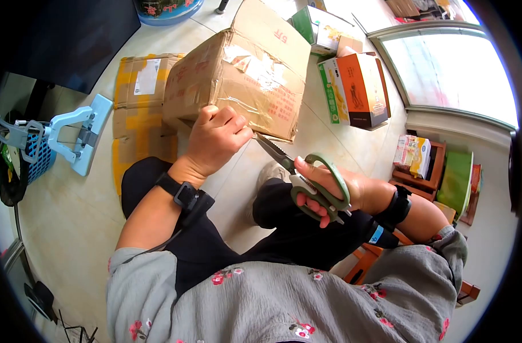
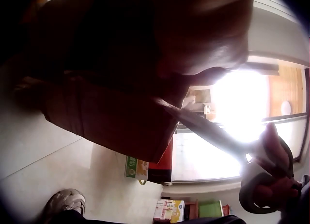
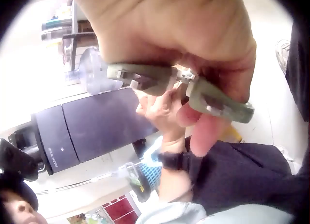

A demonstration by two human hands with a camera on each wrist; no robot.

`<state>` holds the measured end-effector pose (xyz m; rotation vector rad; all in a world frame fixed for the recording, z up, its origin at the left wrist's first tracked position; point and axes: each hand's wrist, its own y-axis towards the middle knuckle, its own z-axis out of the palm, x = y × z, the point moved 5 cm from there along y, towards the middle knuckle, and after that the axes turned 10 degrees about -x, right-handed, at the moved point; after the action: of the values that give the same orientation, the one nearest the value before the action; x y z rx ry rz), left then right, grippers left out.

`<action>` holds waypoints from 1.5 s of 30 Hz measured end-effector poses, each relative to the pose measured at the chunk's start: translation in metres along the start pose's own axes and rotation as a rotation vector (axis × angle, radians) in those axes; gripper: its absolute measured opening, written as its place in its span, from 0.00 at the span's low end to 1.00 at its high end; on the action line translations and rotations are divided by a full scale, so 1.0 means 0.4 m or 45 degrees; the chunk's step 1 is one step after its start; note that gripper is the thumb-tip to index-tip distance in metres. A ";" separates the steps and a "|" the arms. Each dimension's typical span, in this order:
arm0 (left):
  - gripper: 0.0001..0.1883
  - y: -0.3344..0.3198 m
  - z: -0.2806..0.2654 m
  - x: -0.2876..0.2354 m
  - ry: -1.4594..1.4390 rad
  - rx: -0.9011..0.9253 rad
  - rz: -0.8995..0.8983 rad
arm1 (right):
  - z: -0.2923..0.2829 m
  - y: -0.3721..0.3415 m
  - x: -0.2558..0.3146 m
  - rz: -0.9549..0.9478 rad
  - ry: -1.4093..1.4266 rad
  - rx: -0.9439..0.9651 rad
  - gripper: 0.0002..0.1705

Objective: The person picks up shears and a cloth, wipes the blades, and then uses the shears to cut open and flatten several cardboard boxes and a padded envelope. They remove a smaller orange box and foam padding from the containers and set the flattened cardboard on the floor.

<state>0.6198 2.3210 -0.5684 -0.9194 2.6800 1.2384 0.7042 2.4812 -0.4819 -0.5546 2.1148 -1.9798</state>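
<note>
A large cardboard box [image 1: 255, 86] with red print and shiny clear tape stands tilted on the floor before the person. The left hand [image 1: 218, 134] grips its near lower edge with curled fingers. In the right hand [image 1: 324, 186] are scissors [image 1: 278, 153] with green handles, thumb through one loop and fingers through the other. Their blades point up and left, tips right by the box edge and the left hand. Dark in the left wrist view, the box [image 2: 111, 117] has the scissors blades [image 2: 208, 129] at its edge. The right wrist view shows the scissors handles [image 3: 220, 105] from behind.
Flattened cardboard [image 1: 143, 114] with yellow tape lies left of the box. An orange carton [image 1: 361, 86] and a green-and-white carton [image 1: 324, 28] stand to the right. A light blue folding item [image 1: 83, 134] and blue basket [image 1: 40, 154] are at far left.
</note>
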 end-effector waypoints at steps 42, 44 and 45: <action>0.17 -0.083 -0.026 0.211 -1.527 0.407 -1.088 | -0.332 0.063 0.066 -1.224 0.438 -0.381 0.24; 0.19 -0.126 -0.008 0.239 -1.485 0.294 -1.193 | -0.358 0.072 0.050 -1.243 0.491 -0.442 0.24; 0.19 -0.131 -0.007 0.247 -1.461 0.242 -1.242 | -0.365 0.077 0.044 -1.247 0.616 -0.422 0.24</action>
<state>0.5671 2.2439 -0.6298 -0.8750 1.1692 0.8102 0.6276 2.6093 -0.4976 -1.5511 2.8351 -2.3786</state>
